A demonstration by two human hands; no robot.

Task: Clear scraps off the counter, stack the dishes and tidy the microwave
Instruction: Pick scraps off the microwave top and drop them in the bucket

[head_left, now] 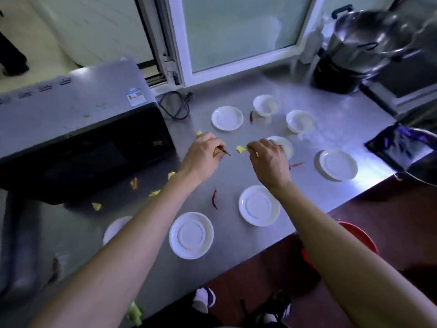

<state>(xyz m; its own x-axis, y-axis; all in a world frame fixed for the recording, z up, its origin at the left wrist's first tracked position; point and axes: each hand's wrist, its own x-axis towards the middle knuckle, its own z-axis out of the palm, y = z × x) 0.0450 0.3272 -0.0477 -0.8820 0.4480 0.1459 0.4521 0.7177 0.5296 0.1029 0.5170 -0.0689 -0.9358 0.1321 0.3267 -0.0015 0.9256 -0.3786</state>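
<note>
Both hands hover over the middle of the steel counter (236, 176). My left hand (202, 156) is closed on a brownish scrap whose pointed tip sticks out toward the right. My right hand (267, 157) pinches a yellow scrap (240, 149) between its fingertips. Several yellow scraps (155, 192) lie in front of the microwave (78, 129); one (199, 133) sits just beyond my left hand. Red chillies (214, 197) lie among several white saucers (191, 235). Two white bowls (266, 105) stand further back. A few scraps rest on the microwave's top.
A black power cord (176, 105) is coiled behind the microwave. Large steel pots (361, 36) stand at the back right. A black bag (402, 145) and a pan rim sit at the right edge. A red basin (357, 235) is on the floor below.
</note>
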